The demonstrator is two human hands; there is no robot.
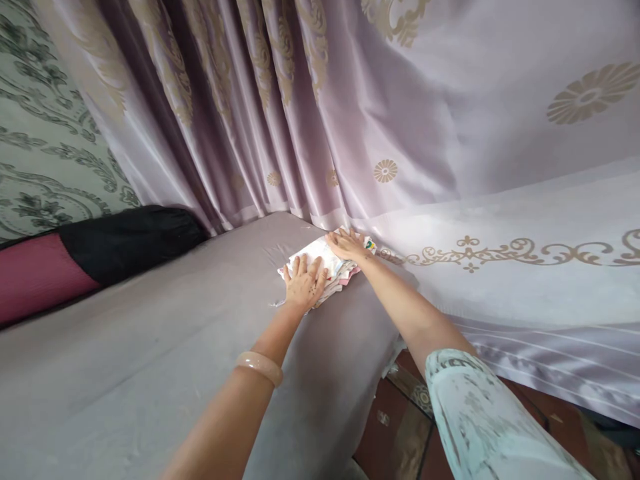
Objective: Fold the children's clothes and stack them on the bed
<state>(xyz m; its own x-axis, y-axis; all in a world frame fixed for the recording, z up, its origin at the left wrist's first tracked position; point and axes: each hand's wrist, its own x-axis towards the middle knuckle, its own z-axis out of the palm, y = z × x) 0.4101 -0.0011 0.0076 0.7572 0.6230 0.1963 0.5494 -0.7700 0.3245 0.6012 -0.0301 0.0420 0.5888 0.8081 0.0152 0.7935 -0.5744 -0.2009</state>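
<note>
A small pile of folded white and pink cloth (326, 257) lies near the far corner of a grey-mauve bed (150, 347). My left hand (304, 283) lies flat on the near end of the pile, fingers spread and open. My right hand (346, 244) rests flat on the far end, fingers stretched toward the curtain. A pale bangle (259, 367) sits on my left forearm. My right arm wears a light mint sleeve (480, 420).
A lilac curtain with gold motifs (400, 120) hangs right behind the pile and drapes to the right. A pink and black bolster (90, 257) lies along the bed's left edge by patterned wallpaper (40, 133). Brown tiled floor (400, 420) shows below the bed's right edge.
</note>
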